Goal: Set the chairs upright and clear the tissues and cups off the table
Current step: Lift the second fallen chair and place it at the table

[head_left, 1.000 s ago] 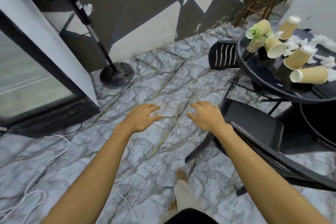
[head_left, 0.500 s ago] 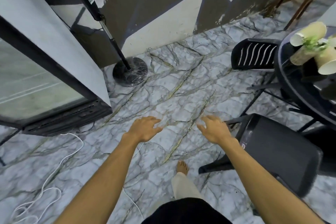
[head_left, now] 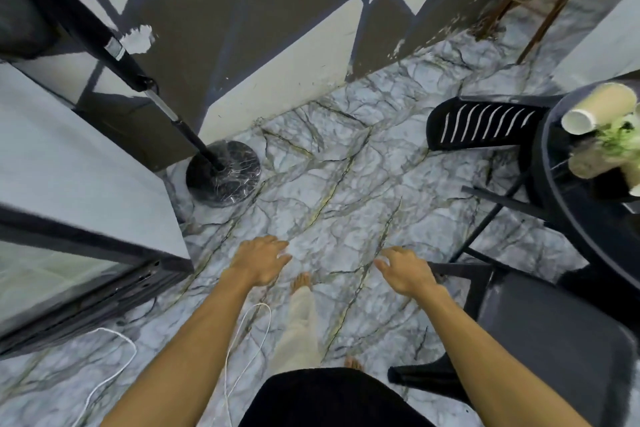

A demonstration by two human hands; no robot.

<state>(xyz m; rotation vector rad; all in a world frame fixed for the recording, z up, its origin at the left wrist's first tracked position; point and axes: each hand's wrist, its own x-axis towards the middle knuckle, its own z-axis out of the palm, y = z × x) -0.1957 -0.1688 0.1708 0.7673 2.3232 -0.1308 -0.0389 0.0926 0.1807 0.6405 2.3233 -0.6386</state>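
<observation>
Your left hand (head_left: 261, 262) and right hand (head_left: 408, 274) stay spread and empty; you've stepped closer, and the fallen chair (head_left: 554, 340) now lies just beside your right.

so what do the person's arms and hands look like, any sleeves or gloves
No sleeves or gloves: both forearms are bare down to the frame edge. The left hand and right hand show no watch, ring or band. Below them: a black garment, a light beige trouser leg, bare feet.
</observation>
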